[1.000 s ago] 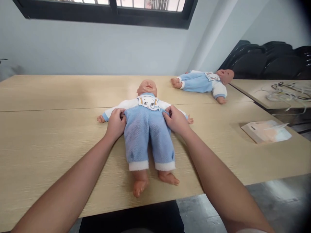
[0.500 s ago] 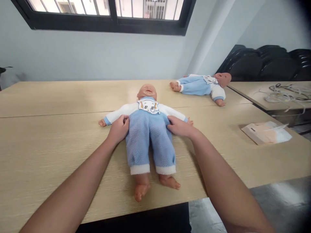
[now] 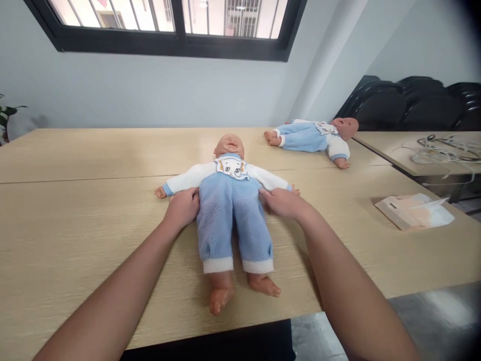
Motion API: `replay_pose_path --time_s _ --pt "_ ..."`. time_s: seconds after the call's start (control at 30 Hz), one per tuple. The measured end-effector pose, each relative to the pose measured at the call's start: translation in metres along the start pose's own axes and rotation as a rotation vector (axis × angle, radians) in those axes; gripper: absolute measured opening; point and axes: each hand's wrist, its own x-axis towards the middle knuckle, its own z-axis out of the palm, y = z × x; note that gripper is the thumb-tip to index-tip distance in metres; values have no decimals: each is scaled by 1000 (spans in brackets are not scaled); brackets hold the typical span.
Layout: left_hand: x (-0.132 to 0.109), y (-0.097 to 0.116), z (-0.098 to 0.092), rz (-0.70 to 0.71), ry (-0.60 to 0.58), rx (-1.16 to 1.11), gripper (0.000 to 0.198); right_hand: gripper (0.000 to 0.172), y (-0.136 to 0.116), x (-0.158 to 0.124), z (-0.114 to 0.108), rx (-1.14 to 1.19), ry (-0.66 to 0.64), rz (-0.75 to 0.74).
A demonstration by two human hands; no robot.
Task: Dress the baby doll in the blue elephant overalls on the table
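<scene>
A baby doll (image 3: 232, 145) lies on its back on the table, head toward the wall and bare feet toward me. It wears a white top with a cartoon elephant face on the chest, arms spread to both sides, and fluffy blue trousers (image 3: 216, 220) with white cuffs. My left hand (image 3: 183, 206) is closed at the left side of the trousers' waist. On the opposite side my right hand (image 3: 281, 202) pinches the waist edge, fingers partly hidden under it.
A second doll (image 3: 306, 136) in like clothes lies at the back right. Nearer on the right is a tissue pack (image 3: 413, 210). Coiled cables (image 3: 438, 153) rest on another table, with stacked black chairs (image 3: 421, 103) behind. The wooden table (image 3: 93, 240) reaches the wall below a window.
The whole view has shifted slightly downward in the frame as the camera tilted up. Both hands stay at the doll's waist and have slid a little toward me along the trousers.
</scene>
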Motion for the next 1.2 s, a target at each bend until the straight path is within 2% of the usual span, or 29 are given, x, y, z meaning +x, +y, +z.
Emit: replay_pose_path --time_s 0.07,0.17,0.3,0.47,0.53,0.67,0.73,0.83,1.03,1.13,1.2 --pt "-1 2 4 16 -9 22 25 75 -4 -1 1 117 -63 -104" --pt "-1 3 10 9 -1 35 22 63 -15 -2 8 200 40 -211" --pt "-1 2 12 -1 21 13 22 58 -21 0 16 192 69 -214" --pt "0 0 13 -13 41 -23 19 61 -15 -2 10 165 65 -194" --pt "2 -1 12 -5 41 -20 16 69 -13 -6 3 134 11 -135" --pt "6 -3 9 19 10 14 12 78 -14 -20 -10 222 -252 -6" --pt "7 -4 8 37 -15 17 16 76 -17 -26 -13 280 -317 -18" --pt "8 -4 8 64 -38 -17 18 76 -24 -29 -9 277 -314 -107" --pt "8 -3 12 75 -45 -225 31 73 -29 -25 0 341 -297 -175" --pt "8 0 13 45 -52 -483 36 73 -29 -25 0 345 -303 -188" --pt "8 1 15 -27 -75 -685 41 73 -29 -25 0 337 -308 -191"
